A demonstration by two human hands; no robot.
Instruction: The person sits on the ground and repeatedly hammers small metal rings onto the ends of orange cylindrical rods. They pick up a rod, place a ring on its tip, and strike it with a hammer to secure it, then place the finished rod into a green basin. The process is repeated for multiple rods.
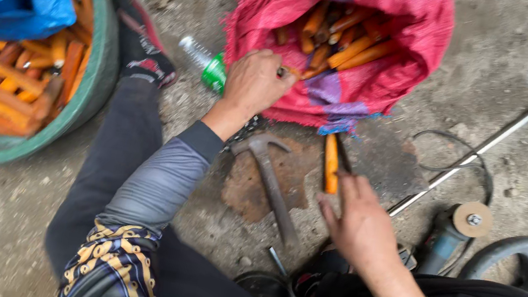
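Orange handles [337,40] fill the pink sack [397,21] ahead of you, and your left hand [254,83] is closed at its mouth around what looks like one of them, though the fist hides most of it. Your right hand [358,220] pinches the near end of a single orange handle [330,162] lying on the rusty plate [258,183], just beside the hammer [270,174]. These pieces look light, stiff and smooth, probably a bit slick, so grip around the middle of the shaft rather than the tip. More of them sit in the green tub [96,72] at your left.
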